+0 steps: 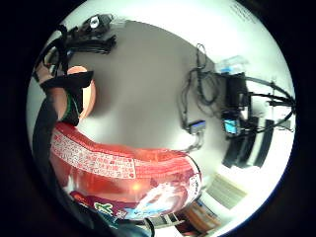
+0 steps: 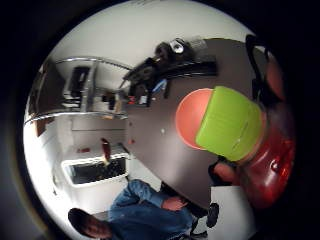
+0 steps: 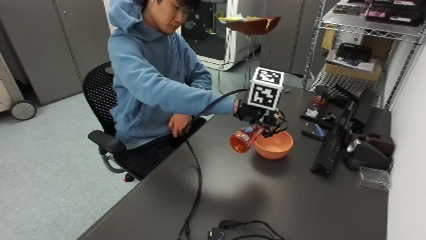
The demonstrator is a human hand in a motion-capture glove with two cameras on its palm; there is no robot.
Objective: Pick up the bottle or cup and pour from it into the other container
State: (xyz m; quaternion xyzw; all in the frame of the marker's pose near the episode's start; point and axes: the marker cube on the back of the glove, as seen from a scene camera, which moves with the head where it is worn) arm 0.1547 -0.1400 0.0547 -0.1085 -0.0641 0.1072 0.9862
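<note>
- The black-gloved right hand has its fingers wrapped round a red plastic bottle with a lime-green cap, held tilted in the air.
- Its capped end points over the round orange plastic bowl.
- That bowl sits on the dark table, toward its far right.
- The bare left hand rests at the table's near-left edge.
</note>
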